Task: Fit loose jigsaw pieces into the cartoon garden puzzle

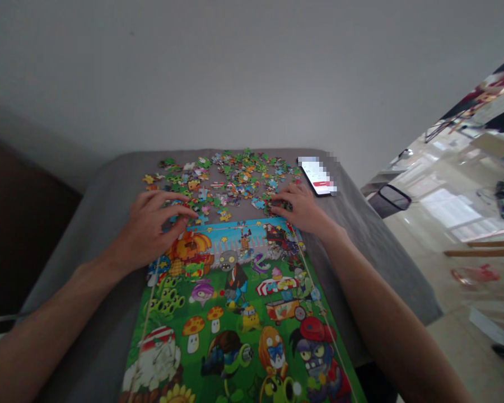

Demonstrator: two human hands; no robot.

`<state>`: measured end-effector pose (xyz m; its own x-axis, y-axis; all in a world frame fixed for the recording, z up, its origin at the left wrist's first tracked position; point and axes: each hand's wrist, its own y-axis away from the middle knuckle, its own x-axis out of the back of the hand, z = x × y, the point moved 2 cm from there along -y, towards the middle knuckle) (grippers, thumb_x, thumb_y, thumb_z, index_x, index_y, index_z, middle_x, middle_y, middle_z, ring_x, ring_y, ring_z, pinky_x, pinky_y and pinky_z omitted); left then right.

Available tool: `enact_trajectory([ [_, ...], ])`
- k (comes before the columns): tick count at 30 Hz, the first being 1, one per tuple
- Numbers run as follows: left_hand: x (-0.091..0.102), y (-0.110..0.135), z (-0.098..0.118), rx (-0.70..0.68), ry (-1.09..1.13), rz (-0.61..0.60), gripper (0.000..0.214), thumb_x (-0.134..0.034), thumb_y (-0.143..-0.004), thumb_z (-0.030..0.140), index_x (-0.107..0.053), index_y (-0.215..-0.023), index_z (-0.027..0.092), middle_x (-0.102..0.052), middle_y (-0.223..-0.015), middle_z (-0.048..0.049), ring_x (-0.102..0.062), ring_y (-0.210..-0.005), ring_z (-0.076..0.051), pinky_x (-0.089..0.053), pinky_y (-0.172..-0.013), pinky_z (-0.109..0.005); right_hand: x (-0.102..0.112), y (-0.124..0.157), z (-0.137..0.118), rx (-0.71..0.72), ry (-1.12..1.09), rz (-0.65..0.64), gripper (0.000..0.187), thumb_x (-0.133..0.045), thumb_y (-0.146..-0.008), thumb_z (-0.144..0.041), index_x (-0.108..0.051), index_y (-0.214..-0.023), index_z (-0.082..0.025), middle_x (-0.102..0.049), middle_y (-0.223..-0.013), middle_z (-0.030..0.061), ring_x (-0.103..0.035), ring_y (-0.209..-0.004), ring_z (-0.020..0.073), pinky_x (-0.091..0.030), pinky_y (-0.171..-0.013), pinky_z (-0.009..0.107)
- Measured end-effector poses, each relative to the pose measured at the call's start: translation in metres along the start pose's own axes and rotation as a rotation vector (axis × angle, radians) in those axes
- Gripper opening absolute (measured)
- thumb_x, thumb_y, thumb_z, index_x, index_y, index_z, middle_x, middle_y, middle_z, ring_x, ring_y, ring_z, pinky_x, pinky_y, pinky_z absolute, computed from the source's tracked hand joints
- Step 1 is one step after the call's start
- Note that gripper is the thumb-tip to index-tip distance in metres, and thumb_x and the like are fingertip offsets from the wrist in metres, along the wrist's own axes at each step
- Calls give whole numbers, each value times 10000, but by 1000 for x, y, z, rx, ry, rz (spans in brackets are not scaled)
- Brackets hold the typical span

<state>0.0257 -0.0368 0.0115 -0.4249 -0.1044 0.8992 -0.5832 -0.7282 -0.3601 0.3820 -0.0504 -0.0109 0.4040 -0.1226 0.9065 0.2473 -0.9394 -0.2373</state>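
Note:
A colourful picture board (235,330) printed with cartoon plants and zombies lies in front of me, its far edge towards the wall. Beyond that edge, many loose jigsaw puzzle pieces (235,193) are scattered over the grey cloth. My left hand (157,221) is at the board's far left corner, fingers apart and stretched towards the nearest pieces; I see nothing held in it. At the far right corner is my right hand (298,207), its fingers spread loosely, the tips beside or touching some pieces. Pieces under either hand are partly hidden.
A phone (318,176) with a lit screen lies right of the pieces. The grey cloth (386,263) covers the table, which stands against a pale wall (235,78). To the right, the tiled floor (428,240) shows, with furniture and other items farther off.

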Motion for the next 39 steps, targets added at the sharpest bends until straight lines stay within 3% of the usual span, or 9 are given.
enact_trajectory([
  [7, -2, 1, 0, -17, 2, 18, 304, -454, -1041, 350, -742, -1011, 258, -674, -1240, -67, -560, -1206, -266, -341, -1123, -551, -5, -1, 5, -97, -27, 25, 252, -630, -990, -369, -776, -1159, -251, -655, -1209, 122, -541, -1215, 327, -402, -1070, 527],
  [11, -5, 2, -5, -39, -12, 38, 298, -450, -1047, 362, -731, -1011, 267, -678, -1244, -53, -564, -1195, -255, -344, -1123, -541, -5, 0, -2, -91, -41, -11, 279, -742, -916, -427, -779, -1135, -258, -642, -1240, 116, -509, -1251, 343, -394, -1064, 529],
  [16, -10, 3, -10, -97, -26, 84, 314, -437, -1052, 383, -731, -1008, 280, -682, -1202, -69, -587, -1154, -265, -368, -1075, -556, -6, -3, -8, -104, -97, 14, 215, -806, -855, -328, -767, -1048, -241, -664, -1207, 109, -501, -1242, 344, -394, -1034, 515],
  [19, -10, 3, -10, -121, -37, 82, 328, -432, -1058, 392, -734, -1009, 273, -682, -1203, -82, -597, -1140, -280, -374, -1056, -563, -3, -6, -10, -64, -256, 27, 126, -759, -870, -254, -717, -975, -200, -709, -1033, 76, -593, -1072, 270, -443, -965, 446],
  [22, -10, 2, -10, -125, -40, 87, 335, -434, -1058, 404, -735, -997, 272, -684, -1197, -83, -600, -1139, -287, -378, -1046, -557, 7, -5, -12, -65, -568, -14, 103, -674, -918, -286, -666, -952, -189, -692, -871, 29, -623, -818, 176, -493, -792, 339],
  [26, -10, 1, -10, -132, -45, 69, 335, -440, -1057, 409, -740, -1011, 266, -683, -1198, -93, -596, -1159, -295, -378, -1045, -561, 28, 5, -20, -39, -837, -272, 260, -687, -908, -361, -689, -1110, -199, -704, -905, 20, -644, -773, 142, -517, -707, 286],
  [29, -10, 1, -12, -140, -57, 55, 347, -426, -1058, 401, -741, -1022, 260, -682, -1189, -101, -595, -1168, -300, -380, -1043, -569, 41, 15, -24, -22, -786, -549, 249, -696, -904, -376, -745, -1074, -201, -729, -877, 10, -638, -724, 125, -518, -676, 266],
  [33, -12, 1, -14, -131, -64, 47, 335, -426, -1055, 403, -735, -1035, 275, -683, -1199, -86, -588, -1200, -292, -371, -1062, -564, 46, 21, -24, -23, -647, -807, 220, -747, -863, -364, -795, -980, -184, -767, -831, 12, -666, -720, 130, -518, -678, 251],
  [39, -13, 2, -15, -133, -59, 52, 340, -425, -1054, 414, -734, -1024, 274, -685, -1202, -87, -588, -1188, -292, -365, -1064, -572, 41, 21, -18, -66, -569, -891, 247, -800, -804, -370, -827, -964, -184, -807, -865, 32, -719, -768, 162, -542, -709, 259],
])
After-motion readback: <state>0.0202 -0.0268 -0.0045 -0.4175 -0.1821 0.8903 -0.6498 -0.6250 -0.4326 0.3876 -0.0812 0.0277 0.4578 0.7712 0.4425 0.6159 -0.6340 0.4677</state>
